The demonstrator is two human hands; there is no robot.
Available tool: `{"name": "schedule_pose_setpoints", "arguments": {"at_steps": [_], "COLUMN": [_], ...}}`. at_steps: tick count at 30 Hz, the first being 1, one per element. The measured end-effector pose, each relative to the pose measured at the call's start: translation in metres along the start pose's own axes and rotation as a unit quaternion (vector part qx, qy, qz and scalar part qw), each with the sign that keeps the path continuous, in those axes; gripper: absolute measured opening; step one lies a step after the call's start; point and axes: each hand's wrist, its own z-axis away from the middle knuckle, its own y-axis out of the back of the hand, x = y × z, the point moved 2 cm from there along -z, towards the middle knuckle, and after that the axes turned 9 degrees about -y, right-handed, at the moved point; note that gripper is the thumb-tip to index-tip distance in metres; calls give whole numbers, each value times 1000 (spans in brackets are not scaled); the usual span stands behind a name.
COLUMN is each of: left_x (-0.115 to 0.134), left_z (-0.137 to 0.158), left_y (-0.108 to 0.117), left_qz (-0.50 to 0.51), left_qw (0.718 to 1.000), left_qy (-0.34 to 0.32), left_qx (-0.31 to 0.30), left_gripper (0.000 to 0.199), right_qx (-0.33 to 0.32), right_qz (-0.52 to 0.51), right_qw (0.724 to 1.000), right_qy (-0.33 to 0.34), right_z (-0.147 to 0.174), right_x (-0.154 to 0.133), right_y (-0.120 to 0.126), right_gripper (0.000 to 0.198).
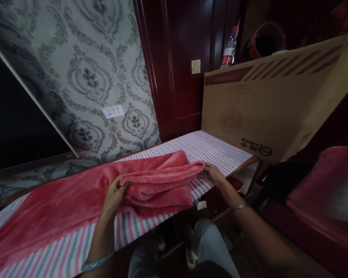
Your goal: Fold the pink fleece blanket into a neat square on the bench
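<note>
A long, soft pink plush cloth (72, 193) lies over a striped cover (220, 154), reaching out of view at the lower left. Whether it is a garment or a blanket, I cannot tell. Its right end is bunched in loose folds, with one folded edge raised. My left hand (116, 193) pinches the left end of that edge, thumb on top. At the opposite end, my right hand (212, 173) grips the edge with its fingers partly hidden behind the fabric. The raised edge runs nearly straight between both hands.
A large cardboard box (249, 104) stands at the back right, with a red-capped bottle (229, 48) behind it. A dark screen (20, 112) stands left against patterned wallpaper (89, 50). Below the table's front edge is an open drawer-like space (214, 202). Pink fabric (321, 185) lies at right.
</note>
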Motion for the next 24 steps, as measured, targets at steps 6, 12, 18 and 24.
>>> {"name": "schedule_pose_setpoints", "arguments": {"at_steps": [6,12,18,24], "left_x": [-9,-9,3,39], "left_z": [6,13,18,22], "left_y": [-1,1,-12,-45], "left_qz": [35,47,75,88], "left_qw": [999,997,997,994], "left_qy": [5,-38,-28,-64], "left_qx": [13,57,8,-13], "left_gripper": [52,47,48,32], "right_qx": [34,113,82,89], "right_qz": [-88,-75,-107,14], "right_qw": [995,987,988,977], "right_qy": [27,84,74,193], "right_z": [15,0,-9,30], "right_x": [2,-6,-33,-48], "right_y": [-10,6,31,10], "right_gripper": [47,27,28,65]}}
